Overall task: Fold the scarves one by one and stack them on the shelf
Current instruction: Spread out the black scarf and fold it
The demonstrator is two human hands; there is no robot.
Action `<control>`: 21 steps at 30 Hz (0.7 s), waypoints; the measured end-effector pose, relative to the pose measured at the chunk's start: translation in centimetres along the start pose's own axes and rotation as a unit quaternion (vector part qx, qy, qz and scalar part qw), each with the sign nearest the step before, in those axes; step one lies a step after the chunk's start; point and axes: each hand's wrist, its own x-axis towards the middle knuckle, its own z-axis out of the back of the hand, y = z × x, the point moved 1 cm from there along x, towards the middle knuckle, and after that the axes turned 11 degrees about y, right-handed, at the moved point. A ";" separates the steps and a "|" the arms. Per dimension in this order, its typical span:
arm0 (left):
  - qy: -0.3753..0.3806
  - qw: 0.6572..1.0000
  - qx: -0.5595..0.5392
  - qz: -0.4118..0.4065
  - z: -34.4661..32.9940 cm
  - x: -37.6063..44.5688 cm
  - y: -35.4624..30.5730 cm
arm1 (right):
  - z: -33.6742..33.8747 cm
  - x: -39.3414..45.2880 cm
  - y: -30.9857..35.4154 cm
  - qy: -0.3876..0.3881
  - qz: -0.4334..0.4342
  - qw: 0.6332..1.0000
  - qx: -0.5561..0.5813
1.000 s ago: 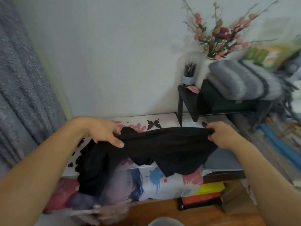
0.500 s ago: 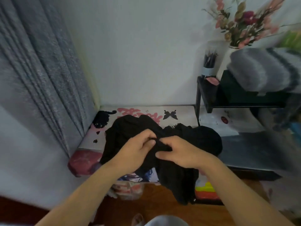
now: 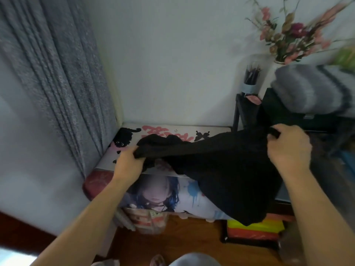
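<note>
A: What changed just now?
B: The hands, together half a second ago, have drawn apart; left hand [image 3: 128,163] and right hand [image 3: 289,148] each grip an end of the black scarf [image 3: 221,169], so a fold is underway.
A: And how's the scarf?
B: Stretched over the printed box [image 3: 172,196], limp, one corner dangling

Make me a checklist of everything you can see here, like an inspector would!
Surface: printed box with a cat and butterfly picture on its top, against the wall.
Job's things: black scarf held up over the box; grey striped scarf folded on the black shelf.
Clutter: flower vase, pen holder, bright boxes on the floor.
Grippers: left hand and right hand each grip an end of the scarf.
Cables: nothing seen.
Surroundings: grey curtain, white wall, wooden floor.
</note>
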 end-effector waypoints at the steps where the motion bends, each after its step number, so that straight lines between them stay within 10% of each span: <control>1: 0.037 0.998 -0.012 -0.044 0.2 -0.5 -2.9 | -0.8 -0.9 0.8 0.075 0.034 0.996 -0.025; 5: 0.395 0.898 -0.010 -0.195 -0.4 -6.0 -13.1 | -5.0 -6.6 4.9 0.446 0.177 0.877 0.027; 9: 0.618 0.772 0.087 -0.119 -1.1 -8.5 -11.9 | -10.7 -8.0 1.1 0.548 0.228 0.796 -0.117; 12: 0.542 0.794 0.266 -0.070 -0.9 -4.8 -2.8 | -13.8 -6.6 -5.8 0.587 0.086 0.760 -0.265; 15: 0.463 0.828 0.312 0.048 0.7 -1.9 7.5 | -15.3 -5.1 -8.0 0.478 0.040 0.844 -0.240; 18: 0.126 0.975 0.156 0.096 1.8 -0.4 12.9 | -15.2 -5.5 -3.6 0.305 0.114 0.944 -0.046; 21: -0.081 0.972 -0.130 0.178 2.3 0.7 12.4 | -14.1 -6.6 1.6 0.427 0.101 0.876 0.200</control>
